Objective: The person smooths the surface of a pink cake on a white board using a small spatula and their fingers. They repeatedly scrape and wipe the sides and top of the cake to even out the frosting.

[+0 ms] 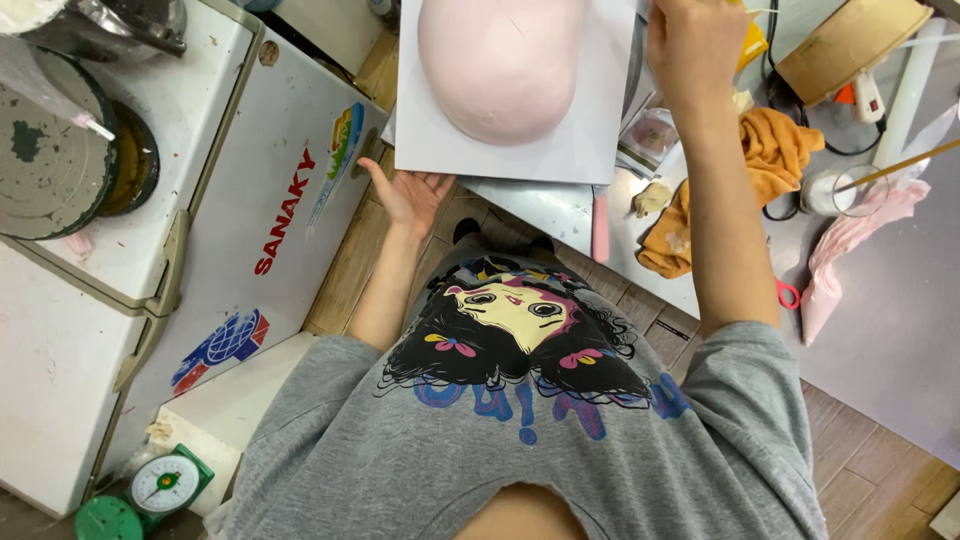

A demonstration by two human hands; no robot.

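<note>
A smooth pale pink dome-shaped cake sits on a white square board at the top middle. My left hand lies palm up under the board's near left edge, fingers spread, touching its underside. My right hand is raised beside the board's right edge, fingers closed on a thin white stick-like thing that is only partly visible. The board overhangs a metal table edge.
A white chest freezer with pans on it stands at left. An orange cloth, pink piping bag, glass with a stick, red scissors and a cardboard round lie on the grey table at right. A green scale sits on the floor.
</note>
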